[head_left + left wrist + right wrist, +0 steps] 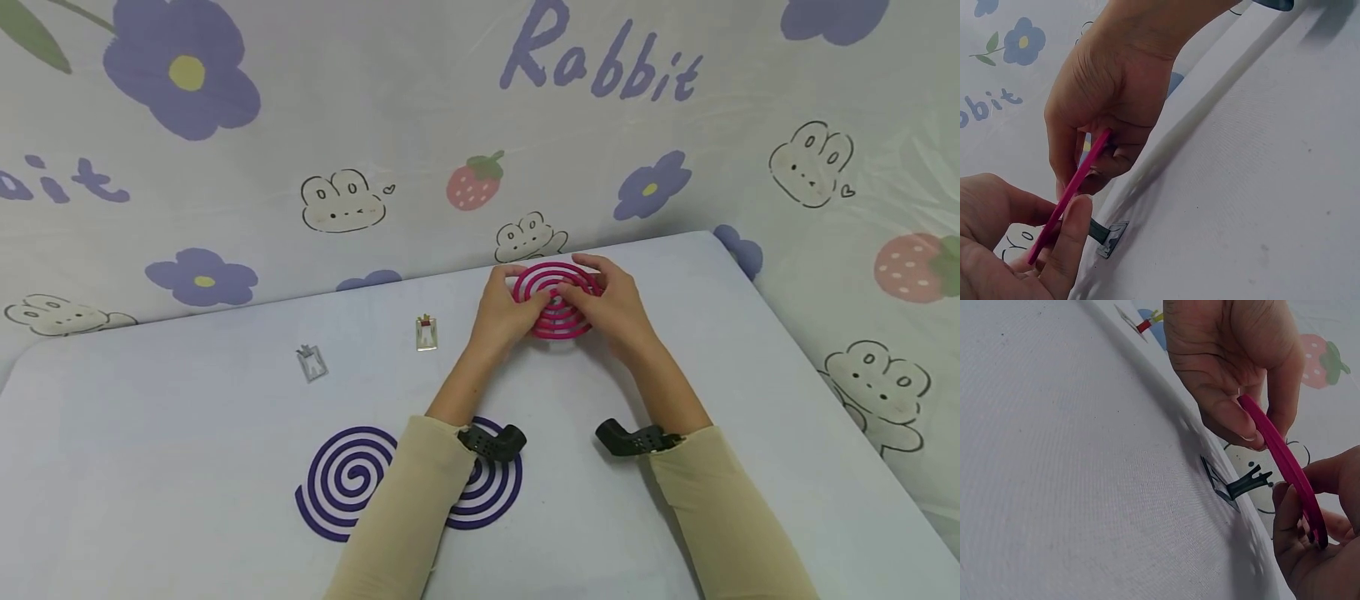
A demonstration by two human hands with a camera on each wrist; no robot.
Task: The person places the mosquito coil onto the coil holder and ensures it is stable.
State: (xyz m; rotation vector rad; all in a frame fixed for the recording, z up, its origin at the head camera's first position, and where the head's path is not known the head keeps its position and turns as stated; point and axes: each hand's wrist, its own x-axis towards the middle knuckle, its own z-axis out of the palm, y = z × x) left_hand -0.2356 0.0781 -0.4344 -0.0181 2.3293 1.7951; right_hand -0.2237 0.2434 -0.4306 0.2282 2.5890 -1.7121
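Both hands hold a pink mosquito coil up over the back of the table, its spiral face towards the head camera. My left hand pinches the coil's left side, thumb on the front face. From the right, my right hand grips the other side, its thumb also near the centre. The wrist views show the coil edge-on between thumbs and fingers. Close beside it, a dark metal coil stand rises from the table with its prongs towards the coil; in the head view the coil mostly hides this stand.
Two more small stands lie to the left, a gold one with a red part and a silver one. Two dark purple coils lie nearer the front, partly under the left sleeve. A patterned cloth hangs behind the white table.
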